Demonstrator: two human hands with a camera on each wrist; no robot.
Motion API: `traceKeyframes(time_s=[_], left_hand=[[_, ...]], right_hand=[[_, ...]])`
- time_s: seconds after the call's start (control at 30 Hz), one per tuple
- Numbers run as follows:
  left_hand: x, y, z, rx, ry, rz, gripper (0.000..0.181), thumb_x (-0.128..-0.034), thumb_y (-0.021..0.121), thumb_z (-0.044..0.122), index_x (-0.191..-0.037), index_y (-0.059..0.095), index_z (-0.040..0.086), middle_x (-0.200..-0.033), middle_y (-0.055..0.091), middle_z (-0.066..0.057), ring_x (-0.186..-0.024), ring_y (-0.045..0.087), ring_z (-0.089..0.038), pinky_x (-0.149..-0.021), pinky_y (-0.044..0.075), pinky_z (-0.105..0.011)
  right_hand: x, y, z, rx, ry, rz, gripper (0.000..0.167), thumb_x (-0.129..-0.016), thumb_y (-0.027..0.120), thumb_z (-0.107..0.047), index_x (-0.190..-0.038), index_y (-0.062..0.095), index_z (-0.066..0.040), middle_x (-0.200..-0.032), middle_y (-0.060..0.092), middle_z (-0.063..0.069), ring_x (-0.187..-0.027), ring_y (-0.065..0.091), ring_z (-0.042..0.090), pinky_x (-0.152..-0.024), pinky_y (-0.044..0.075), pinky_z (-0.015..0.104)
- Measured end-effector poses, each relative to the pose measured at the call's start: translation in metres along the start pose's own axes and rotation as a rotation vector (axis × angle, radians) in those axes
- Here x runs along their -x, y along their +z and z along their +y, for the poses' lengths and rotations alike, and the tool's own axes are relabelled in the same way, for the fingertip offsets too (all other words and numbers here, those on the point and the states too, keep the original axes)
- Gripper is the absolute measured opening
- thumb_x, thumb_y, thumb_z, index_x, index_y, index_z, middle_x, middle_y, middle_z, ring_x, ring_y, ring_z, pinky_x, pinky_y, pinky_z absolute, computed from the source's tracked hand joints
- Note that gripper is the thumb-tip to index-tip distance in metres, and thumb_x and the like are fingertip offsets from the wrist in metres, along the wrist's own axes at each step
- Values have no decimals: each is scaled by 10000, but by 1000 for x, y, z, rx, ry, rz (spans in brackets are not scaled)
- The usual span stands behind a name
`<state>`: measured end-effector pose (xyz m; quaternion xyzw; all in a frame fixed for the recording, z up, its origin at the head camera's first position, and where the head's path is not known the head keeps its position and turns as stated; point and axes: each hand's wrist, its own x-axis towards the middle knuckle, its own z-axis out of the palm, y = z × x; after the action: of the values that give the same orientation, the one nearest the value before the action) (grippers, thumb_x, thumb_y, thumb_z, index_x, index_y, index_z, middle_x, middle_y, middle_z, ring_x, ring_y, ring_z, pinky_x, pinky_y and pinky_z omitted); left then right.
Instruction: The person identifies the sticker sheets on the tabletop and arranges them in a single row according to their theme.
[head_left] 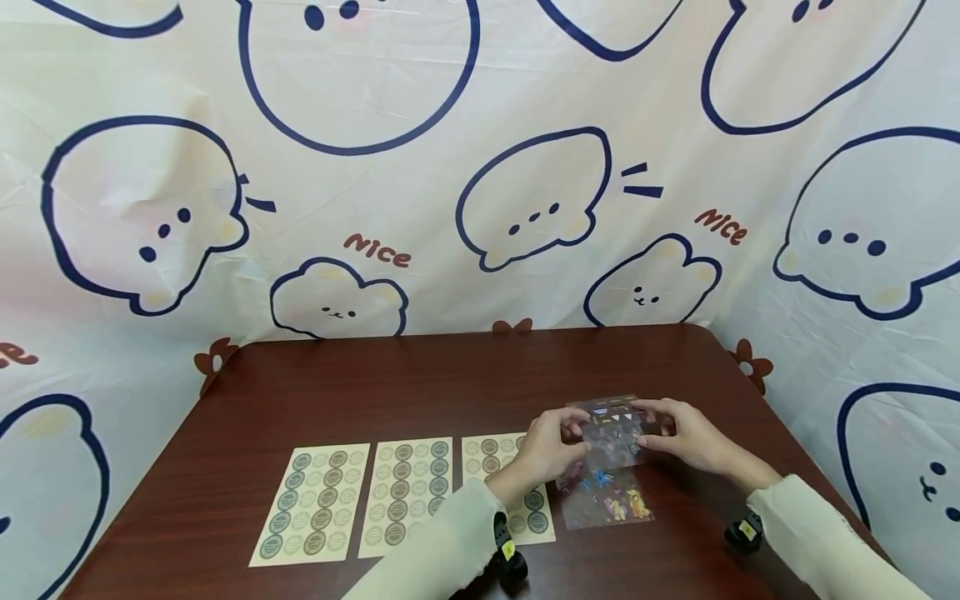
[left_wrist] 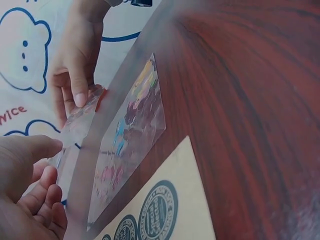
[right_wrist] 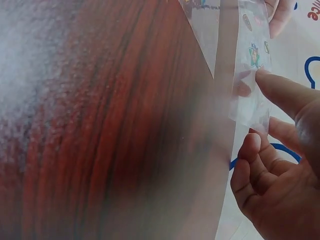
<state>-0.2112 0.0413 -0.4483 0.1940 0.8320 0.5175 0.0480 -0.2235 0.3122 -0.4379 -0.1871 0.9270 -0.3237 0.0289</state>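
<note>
My left hand [head_left: 547, 446] and right hand [head_left: 690, 435] hold a clear sticker sheet [head_left: 611, 433] between them, each pinching one side edge. The held sheet is raised off the table, tilted, with small colourful prints on it. Below it a second clear sticker sheet [head_left: 600, 504], with blue, yellow and pink figures, lies on the table, partly covered. In the left wrist view a gap separates the held sheet [left_wrist: 75, 132] from the lying sheet [left_wrist: 131, 117]. In the right wrist view, my right thumb presses on the held sheet [right_wrist: 254, 55] beside a star-shaped print, with fingers behind.
Three cream sheets of round stickers lie in a row left of the clear sheets: a left one [head_left: 311, 504], a middle one [head_left: 408, 500] and a right one [head_left: 491, 458] partly under my left arm. The dark wooden table [head_left: 420, 379] meets a printed cloth [head_left: 435, 200] behind.
</note>
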Motion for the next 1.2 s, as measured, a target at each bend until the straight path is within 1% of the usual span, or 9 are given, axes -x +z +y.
traceKeyframes(time_s=[0.2, 0.37, 0.6, 0.8, 0.9, 1.03, 1.2], left_hand=[[0, 5, 1, -4, -2, -1, 377, -847, 775, 62, -1216, 709, 93, -909, 654, 13, -828, 533, -39, -773, 446, -180], [0, 6, 1, -6, -1, 2, 377, -849, 776, 61, -1218, 710, 101, -914, 657, 17, -857, 556, -55, -802, 461, -190], [1, 11, 1, 0, 3, -15, 381, -855, 782, 61, -1225, 706, 107, -939, 677, -16, -885, 584, -89, -813, 473, -194], [1, 15, 3, -9, 24, -22, 385, -840, 790, 51, -1214, 711, 95, -929, 674, -25, -900, 606, -147, -814, 476, -191], [1, 17, 4, -12, 21, -22, 390, -835, 795, 51, -1214, 712, 97, -928, 671, -22, -903, 614, -161, -813, 480, -192], [2, 20, 6, -17, 5, -35, 395, -844, 793, 59, -1226, 708, 113, -939, 664, -1, -902, 596, -130, -817, 474, -192], [2, 25, 8, -26, 7, -37, 395, -835, 798, 57, -1215, 712, 117, -923, 661, 11, -875, 574, -85, -805, 462, -178]], right_hand=[[4, -1, 2, -17, 3, 8, 566, -874, 795, -227, -1376, 605, -47, -806, 529, 48, -606, 458, 68, -526, 416, 235], [5, -2, 4, -31, -4, 12, 559, -870, 799, -219, -1371, 611, -55, -810, 531, 49, -597, 458, 68, -519, 419, 237], [12, -2, 5, -27, 4, 15, 552, -881, 788, -230, -1371, 609, -48, -843, 543, 63, -630, 452, 66, -536, 415, 234], [16, -4, 6, -33, 0, 27, 540, -885, 786, -229, -1364, 615, -51, -869, 548, 63, -634, 447, 66, -532, 412, 236], [17, -6, 6, -33, -8, 30, 537, -884, 785, -224, -1364, 614, -55, -846, 539, 57, -624, 445, 62, -529, 408, 235], [21, -7, 8, -23, -17, 36, 536, -886, 784, -220, -1365, 612, -49, -820, 523, 42, -619, 438, 49, -530, 398, 235], [26, -8, 11, -17, -20, 50, 527, -892, 778, -224, -1358, 616, -37, -801, 510, 25, -615, 425, 42, -517, 391, 235]])
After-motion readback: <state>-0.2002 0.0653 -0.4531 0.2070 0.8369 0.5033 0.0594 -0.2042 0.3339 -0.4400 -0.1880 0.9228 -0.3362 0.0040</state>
